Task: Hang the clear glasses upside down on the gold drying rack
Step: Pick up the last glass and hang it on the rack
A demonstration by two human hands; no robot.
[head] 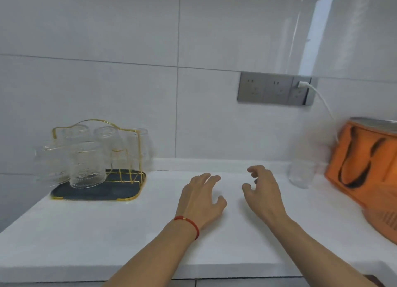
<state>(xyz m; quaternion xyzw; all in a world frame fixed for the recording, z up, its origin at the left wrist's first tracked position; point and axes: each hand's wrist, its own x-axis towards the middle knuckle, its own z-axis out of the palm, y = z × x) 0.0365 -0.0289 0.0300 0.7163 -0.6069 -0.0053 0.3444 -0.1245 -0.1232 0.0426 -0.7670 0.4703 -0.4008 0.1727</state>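
Observation:
The gold drying rack [96,121] stands on a dark tray [96,193] at the left of the white counter. Several clear glasses hang upside down on it, the nearest a ribbed glass [87,165]. One gold peg [117,151] at the rack's right front is bare. A single clear glass [300,173] stands on the counter at the right, near the wall. My left hand [202,200], with a red string bracelet on the wrist, hovers over mid-counter, fingers apart and empty. My right hand [263,190] is beside it, fingers curled loosely, empty, a short way left of the lone glass.
An orange bag [365,164] with black straps sits at the far right, just behind the lone glass. A grey socket strip [275,89] on the tiled wall holds a white plug with its cable [324,106] running down to the bag. The counter's front edge [150,267] is near me.

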